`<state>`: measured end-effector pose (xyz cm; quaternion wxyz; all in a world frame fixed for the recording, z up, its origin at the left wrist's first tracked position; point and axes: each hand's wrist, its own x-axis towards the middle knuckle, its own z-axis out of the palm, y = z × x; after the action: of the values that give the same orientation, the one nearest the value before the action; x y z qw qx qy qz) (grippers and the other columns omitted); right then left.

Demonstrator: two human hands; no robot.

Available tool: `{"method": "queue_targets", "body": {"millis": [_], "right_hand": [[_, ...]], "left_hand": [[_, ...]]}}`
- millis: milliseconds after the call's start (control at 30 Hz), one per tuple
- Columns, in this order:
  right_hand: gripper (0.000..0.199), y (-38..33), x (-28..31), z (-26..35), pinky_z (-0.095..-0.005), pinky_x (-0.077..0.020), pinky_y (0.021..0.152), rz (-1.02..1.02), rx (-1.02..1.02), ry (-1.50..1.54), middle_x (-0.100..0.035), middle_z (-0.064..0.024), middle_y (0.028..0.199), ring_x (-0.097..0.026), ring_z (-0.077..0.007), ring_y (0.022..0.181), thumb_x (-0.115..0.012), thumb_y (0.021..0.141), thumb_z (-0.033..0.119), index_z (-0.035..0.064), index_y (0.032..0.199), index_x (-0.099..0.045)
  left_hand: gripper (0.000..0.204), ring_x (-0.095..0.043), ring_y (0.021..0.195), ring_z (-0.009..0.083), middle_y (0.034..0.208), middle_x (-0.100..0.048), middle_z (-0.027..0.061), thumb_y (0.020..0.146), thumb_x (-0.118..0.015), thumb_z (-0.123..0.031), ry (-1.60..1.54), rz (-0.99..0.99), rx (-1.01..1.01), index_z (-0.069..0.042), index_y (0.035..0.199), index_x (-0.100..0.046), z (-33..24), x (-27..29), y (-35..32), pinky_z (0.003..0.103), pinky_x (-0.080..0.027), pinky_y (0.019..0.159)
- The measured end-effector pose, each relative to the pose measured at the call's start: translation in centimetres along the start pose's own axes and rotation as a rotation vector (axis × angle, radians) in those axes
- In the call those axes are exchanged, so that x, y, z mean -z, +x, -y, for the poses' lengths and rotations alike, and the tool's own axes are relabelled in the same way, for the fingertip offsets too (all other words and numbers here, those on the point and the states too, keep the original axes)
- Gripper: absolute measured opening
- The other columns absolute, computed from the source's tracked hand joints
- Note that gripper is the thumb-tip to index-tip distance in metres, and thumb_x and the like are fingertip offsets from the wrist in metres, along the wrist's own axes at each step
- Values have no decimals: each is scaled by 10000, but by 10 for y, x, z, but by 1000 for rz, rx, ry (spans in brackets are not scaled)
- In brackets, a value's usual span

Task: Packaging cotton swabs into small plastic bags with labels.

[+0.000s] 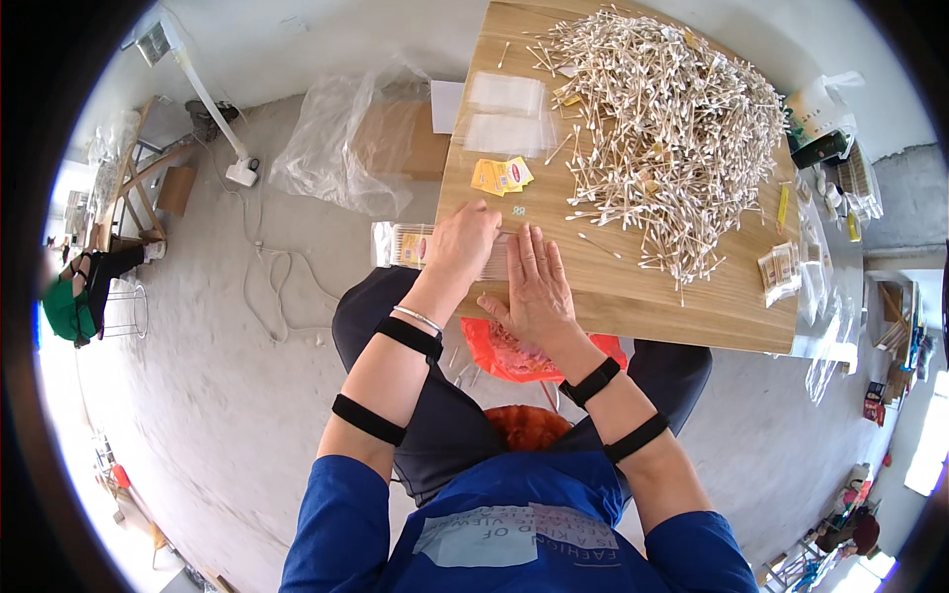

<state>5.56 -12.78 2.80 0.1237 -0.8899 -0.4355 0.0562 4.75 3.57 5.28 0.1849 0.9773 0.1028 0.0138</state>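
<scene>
A clear plastic bag of cotton swabs point(403, 244) with a yellow card inside lies along the near left edge of the wooden table. My left hand point(463, 240) is closed over the bag's middle, fingers curled down; the fingertips are partly hidden. My right hand point(539, 287) lies flat at the bag's right end, its fingers stretched out and thumb apart. Just beyond my hands, several yellow cards point(501, 176) sit in a fanned stack. Flat clear bags point(508, 114) are laid out farther back.
A large heap of loose cotton swabs point(672, 138) covers the table's right and far part. Filled packs point(779, 272) stand at the right edge. Below the table edge, near my knees, is a red plastic bag point(509, 356). A cardboard box point(400, 138) with plastic film rests on the floor.
</scene>
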Motion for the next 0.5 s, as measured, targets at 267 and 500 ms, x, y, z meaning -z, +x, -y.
{"method": "queue_targets", "body": {"millis": [267,500], "right_hand": [[940,1,2,3,-435,-80,1191,20,-23,-4,-199,-240,1534,-126,-333,1457,-491,864,605,-86,1449,-239],[887,4,-6,10,-444,-73,1190,28,-66,-52,-174,-263,1534,-104,-367,1456,-421,907,570,-111,1441,-226]], "left_hand": [[201,-594,1052,344,1110,-614,178,917,-549,-89,-458,-318,-73,11,1085,-595,2,-9,4,399,-501,877],[547,-345,1380,259,1458,-414,164,1049,-290,-369,-970,-277,37,32,1409,-388,0,-40,-53,360,-243,1138]]}}
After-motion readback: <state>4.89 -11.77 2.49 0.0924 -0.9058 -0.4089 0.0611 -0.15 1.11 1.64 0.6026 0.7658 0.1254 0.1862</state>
